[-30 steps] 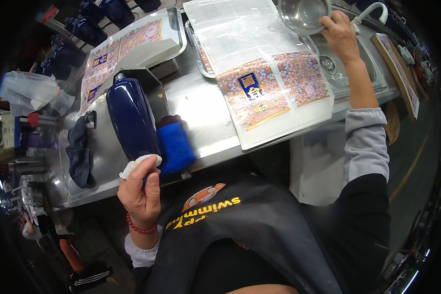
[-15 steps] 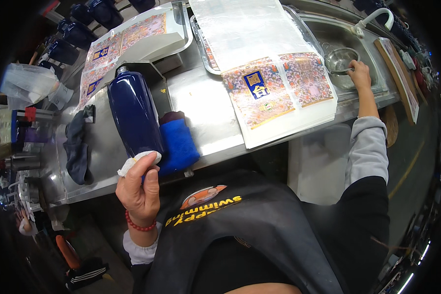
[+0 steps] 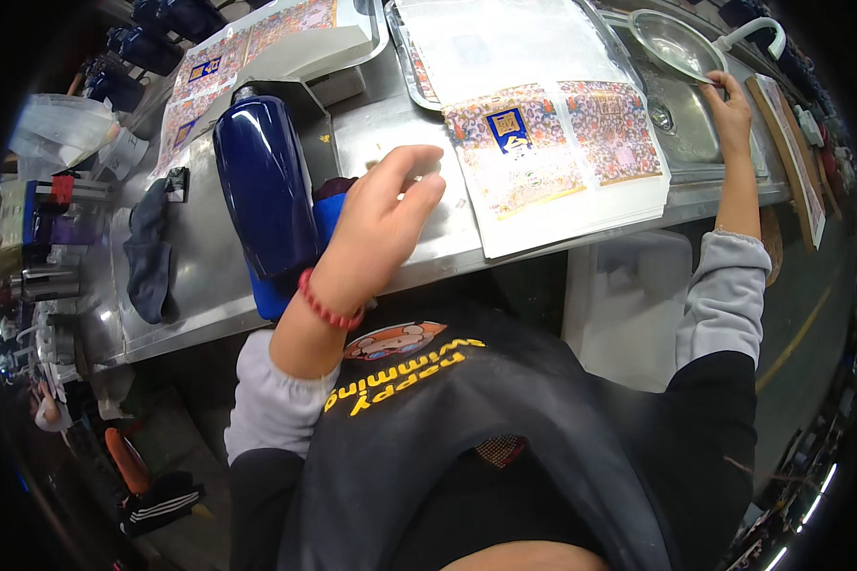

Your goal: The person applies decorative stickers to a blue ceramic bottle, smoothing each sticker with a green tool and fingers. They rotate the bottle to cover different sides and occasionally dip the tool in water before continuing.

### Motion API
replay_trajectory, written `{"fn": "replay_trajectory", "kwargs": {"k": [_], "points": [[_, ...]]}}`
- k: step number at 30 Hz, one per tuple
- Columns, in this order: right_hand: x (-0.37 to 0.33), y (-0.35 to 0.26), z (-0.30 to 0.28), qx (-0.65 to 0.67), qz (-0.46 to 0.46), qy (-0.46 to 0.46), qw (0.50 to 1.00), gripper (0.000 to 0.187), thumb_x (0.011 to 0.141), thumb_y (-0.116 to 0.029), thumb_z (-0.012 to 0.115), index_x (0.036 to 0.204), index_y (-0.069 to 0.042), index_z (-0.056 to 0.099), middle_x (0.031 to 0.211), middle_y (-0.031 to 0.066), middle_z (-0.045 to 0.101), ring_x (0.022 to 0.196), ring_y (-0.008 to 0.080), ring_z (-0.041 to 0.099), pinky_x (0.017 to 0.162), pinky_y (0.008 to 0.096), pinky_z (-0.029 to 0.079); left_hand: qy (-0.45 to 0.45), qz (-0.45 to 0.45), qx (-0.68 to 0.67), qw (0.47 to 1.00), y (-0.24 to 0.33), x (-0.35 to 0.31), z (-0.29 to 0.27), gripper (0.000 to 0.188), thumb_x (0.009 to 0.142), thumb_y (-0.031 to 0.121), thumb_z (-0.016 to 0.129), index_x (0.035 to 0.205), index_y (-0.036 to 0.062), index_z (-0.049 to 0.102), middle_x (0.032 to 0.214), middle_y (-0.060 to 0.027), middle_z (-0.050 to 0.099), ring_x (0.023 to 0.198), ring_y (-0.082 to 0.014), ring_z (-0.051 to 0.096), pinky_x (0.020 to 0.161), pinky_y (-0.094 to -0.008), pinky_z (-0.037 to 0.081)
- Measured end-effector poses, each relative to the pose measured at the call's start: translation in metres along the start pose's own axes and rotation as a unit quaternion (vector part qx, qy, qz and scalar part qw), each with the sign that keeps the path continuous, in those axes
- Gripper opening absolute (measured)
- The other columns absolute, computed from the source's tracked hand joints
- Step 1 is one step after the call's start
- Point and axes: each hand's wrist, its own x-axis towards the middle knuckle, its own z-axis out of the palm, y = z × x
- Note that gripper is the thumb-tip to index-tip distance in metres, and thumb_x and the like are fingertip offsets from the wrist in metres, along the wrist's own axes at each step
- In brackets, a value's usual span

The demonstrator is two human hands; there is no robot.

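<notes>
My right hand (image 3: pixel 730 105) is closed on the rim of a round metal bowl (image 3: pixel 674 43), held tilted over the sink (image 3: pixel 686 138) beside the faucet (image 3: pixel 760 36). At the middle of the steel counter, my left hand (image 3: pixel 388 205) has fingers and thumb apart, pointing right, with nothing visible between them. A glossy dark blue bottle (image 3: pixel 265 181) leans neck-away just left of it. Under the bottle's base lies a blue cloth (image 3: pixel 269 297), partly hidden by my left wrist. Right of that hand is a stack of patterned printed sheets (image 3: pixel 562 162).
More printed sheets (image 3: pixel 200 90) lie at the far left near several dark blue bottles (image 3: pixel 143 49). A dark cloth (image 3: pixel 149 252) rests on the counter's left. A framed board (image 3: pixel 786 157) stands right of the sink. Below the counter is a translucent bin (image 3: pixel 628 295).
My left hand has moved right and away from the bottle's base; the white cloth it held is no longer visible. My right hand has lifted the metal bowl up from inside the sink.
</notes>
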Motion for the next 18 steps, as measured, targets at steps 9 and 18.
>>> {"fn": "replay_trajectory", "kwargs": {"k": [9,18], "points": [[0.009,-0.062,0.030,-0.157,-0.251,-0.001,0.955,0.024,0.081,-0.015,0.079,0.103,-0.012,0.069,0.099,0.0067,0.067,0.105,0.0303,0.061,0.095,0.0391,0.046,0.055,-0.206,-0.198,0.957,-0.015,0.075,0.023,0.048,0.094,0.029,0.070,0.131,-0.0004,0.058,0.119,-0.0068,0.063,0.101,-0.0156,0.057,0.081,-0.0287,0.045],[-0.024,-0.021,0.014,-0.014,-0.002,0.077,0.997,0.026,0.080,-0.025,0.083,0.100,-0.010,0.074,0.096,0.0083,0.072,0.093,0.0246,0.068,0.085,0.0377,0.052,0.073,-0.240,-0.203,0.947,-0.025,0.095,0.020,0.038,0.093,0.026,0.071,0.121,0.0025,0.061,0.116,-0.0087,0.064,0.092,-0.0170,0.057,0.070,-0.0259,0.046]]}}
